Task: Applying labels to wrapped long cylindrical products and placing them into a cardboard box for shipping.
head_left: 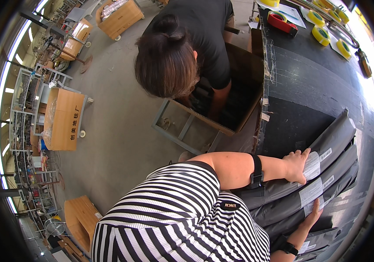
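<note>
Several long packages in dark grey plastic point(333, 133) lie side by side on the black table point(296, 94), with white labels on them. My left hand point(296, 166) rests on the farther package beside its label point(312, 165), fingers stretched out over the plastic. Against the near side of the bundle is my right hand point(312, 215), a digit extended up by the label of a nearer package point(326, 192). Part of that hand is hidden by the packages. Black bands circle both my forearms.
A person in black point(187, 26) bends over an open cardboard box point(243, 113) beyond my left arm, hands inside it. Yellow tape rolls point(321, 36) and a red tape dispenser point(282, 23) sit at the table's far end. Wheeled cartons point(64, 122) stand at left.
</note>
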Demonstrator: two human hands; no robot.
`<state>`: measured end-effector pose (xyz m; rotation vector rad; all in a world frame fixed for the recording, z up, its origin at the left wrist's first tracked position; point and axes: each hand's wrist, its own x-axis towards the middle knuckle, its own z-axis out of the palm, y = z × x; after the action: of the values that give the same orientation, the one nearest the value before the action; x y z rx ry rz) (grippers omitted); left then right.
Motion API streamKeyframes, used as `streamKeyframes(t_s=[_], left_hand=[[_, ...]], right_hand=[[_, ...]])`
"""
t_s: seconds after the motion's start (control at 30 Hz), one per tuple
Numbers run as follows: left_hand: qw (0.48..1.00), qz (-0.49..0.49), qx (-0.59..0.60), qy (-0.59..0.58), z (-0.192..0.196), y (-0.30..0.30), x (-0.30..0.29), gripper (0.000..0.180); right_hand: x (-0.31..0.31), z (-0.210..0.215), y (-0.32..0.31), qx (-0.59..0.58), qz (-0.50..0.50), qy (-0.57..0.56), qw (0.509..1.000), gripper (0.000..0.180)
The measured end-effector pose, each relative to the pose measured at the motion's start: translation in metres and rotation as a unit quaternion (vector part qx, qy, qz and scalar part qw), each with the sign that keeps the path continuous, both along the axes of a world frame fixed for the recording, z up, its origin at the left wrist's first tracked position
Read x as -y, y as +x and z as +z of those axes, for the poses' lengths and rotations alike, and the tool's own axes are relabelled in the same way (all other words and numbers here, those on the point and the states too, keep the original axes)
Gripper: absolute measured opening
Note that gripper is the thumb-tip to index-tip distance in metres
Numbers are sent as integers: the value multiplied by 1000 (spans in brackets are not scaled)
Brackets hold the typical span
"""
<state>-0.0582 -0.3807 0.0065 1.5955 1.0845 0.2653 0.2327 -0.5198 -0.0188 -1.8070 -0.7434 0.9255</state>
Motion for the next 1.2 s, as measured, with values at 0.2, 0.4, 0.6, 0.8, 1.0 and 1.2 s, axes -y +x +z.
streamKeyframes(t_s=[0.2,0.4,0.6,0.8,1.0,1.2], left_hand=[[1000,1,1,-1,-1,0,0,125],[1000,-1,0,-4,3,-1,-1,125],[1000,2,-2,0,0,1,-1,125],[1000,5,-2,1,1,0,0,125],[1000,4,0,1,1,-1,0,125],[1000,4,-1,8,-1,0,0,125]], right_hand=[[0,2,-2,-13,-7,-7,1000,53],[0,1,-1,-11,11,5,1000,54],[-1,6,-7,-13,0,3,1000,54],[-2,7,-8,-12,5,-3,1000,53],[-1,0,0,-16,7,6,1000,48],[-2,4,-6,-12,-1,4,1000,49]])
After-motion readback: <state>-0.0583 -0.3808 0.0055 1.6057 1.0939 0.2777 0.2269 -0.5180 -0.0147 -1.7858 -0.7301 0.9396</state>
